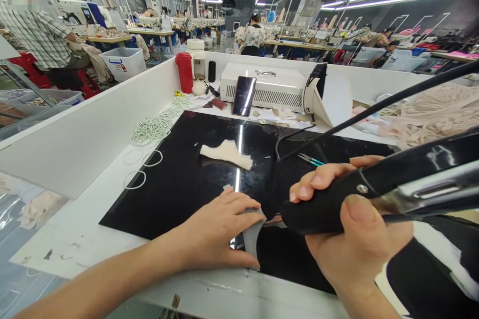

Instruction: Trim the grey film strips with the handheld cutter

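Observation:
My left hand [220, 229] lies with its fingers and thumb spread over a small grey piece of material [255, 232], holding it down on the glossy black mat [168, 179]. My right hand [359, 244] is wrapped round a thick black hand tool [318, 214] with a silver metal lever along its side. The tool's coppery tip points left, close to the edge of the grey piece; I cannot tell whether they touch. Farther back on the mat is a cut cream-coloured piece [226, 153]. Teal-handled tweezers or snips [310, 160] lie just beyond my right hand.
White cord loops [155, 127] pile up along the left. At the back stand a red tumbler [184, 72], a phone [244, 95] and a white vented box [265, 84]. A black cable [374, 108] crosses the right side. Low white walls [93, 124] edge the bench; people work at sewing machines beyond.

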Available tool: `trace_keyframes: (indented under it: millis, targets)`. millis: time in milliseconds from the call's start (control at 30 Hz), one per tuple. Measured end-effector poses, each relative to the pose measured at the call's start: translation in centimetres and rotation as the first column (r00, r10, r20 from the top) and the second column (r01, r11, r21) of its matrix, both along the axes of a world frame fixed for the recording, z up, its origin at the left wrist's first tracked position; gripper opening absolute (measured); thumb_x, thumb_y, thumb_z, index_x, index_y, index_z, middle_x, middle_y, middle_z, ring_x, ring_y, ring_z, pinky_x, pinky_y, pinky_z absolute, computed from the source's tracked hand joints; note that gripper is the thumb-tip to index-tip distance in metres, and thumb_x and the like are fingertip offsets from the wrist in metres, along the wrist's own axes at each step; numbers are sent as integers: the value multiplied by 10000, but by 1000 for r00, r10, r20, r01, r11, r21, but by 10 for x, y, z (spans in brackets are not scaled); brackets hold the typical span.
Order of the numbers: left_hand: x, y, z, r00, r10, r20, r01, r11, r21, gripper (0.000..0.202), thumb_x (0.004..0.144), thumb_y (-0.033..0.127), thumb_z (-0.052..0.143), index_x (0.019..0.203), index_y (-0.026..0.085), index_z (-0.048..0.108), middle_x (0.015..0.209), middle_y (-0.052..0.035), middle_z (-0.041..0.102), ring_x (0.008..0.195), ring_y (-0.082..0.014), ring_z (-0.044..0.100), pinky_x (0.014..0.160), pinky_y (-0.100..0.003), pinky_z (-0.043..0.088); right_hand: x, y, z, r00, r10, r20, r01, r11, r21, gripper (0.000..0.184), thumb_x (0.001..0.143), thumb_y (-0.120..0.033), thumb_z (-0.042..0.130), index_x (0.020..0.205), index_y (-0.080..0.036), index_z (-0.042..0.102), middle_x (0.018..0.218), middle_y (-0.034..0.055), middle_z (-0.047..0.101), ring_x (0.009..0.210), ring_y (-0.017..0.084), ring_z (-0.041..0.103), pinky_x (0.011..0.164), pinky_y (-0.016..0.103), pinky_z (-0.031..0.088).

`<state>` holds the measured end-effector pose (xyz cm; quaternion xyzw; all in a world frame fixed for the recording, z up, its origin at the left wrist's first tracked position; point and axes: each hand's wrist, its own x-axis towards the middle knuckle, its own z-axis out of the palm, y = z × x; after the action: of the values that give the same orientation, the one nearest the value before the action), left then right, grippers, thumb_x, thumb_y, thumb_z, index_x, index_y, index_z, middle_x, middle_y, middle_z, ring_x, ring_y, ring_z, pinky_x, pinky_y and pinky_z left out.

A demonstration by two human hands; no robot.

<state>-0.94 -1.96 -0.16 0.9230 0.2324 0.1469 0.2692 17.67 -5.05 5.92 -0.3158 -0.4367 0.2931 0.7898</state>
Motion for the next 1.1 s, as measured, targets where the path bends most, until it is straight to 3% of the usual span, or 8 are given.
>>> trace_keyframes:
  millis: [300,1100]
  targets:
    - [0,1,-3,1000,-17,8,17,999,40,672,881,509,828,1449,216,621,1506,-137,600,1408,-357,540,1278,-641,273,2,-2,-8,999,21,25,-19,998,-53,364,801,-316,863,1079,-287,630,787,-50,658,625,160,638,566,310,561]
    - [2,4,-1,999,-40,9,40,999,34,743,832,505,877,1463,210,620,1548,-133,575,1434,-373,513,1289,-632,240,-7,-21,4,995,76,-70,-80,995,-58,415,705,-357,929,1019,-259,674,706,-43,679,537,160,611,464,289,547]
